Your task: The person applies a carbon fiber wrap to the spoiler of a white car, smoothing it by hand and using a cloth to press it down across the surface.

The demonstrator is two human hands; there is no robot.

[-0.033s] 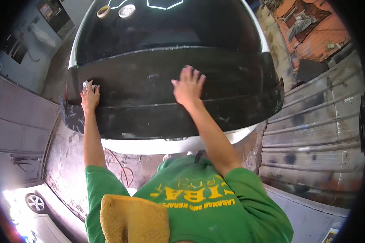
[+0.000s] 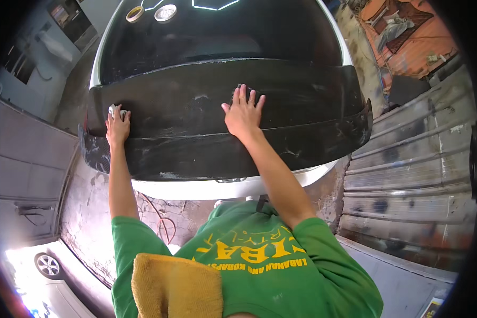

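Observation:
A dark, matte spoiler panel [image 2: 169,114] with pale scuffs and dusty streaks spans the rear of a white car. My right hand [image 2: 244,114] lies on its middle, fingers spread and pointing away. A small dark patch or pad edge shows beside those fingertips; what it is, I cannot make out. At the panel's left end, my left hand [image 2: 118,129] has its fingers bent over a crumpled white cloth-like wad [image 2: 113,110], pressed against the surface. The hand covers most of the wad.
Two round tins or lids [image 2: 166,13], one whitish and one yellowish [image 2: 135,14], sit on the dark rear window. A yellow towel [image 2: 177,286] hangs over my green shirt. Corrugated metal sheets [image 2: 403,159] stand right; a reddish hose [image 2: 165,228] lies on the floor below.
My right hand has shifted very slightly to the left on the panel. The left hand stays where it was, still over the white wad.

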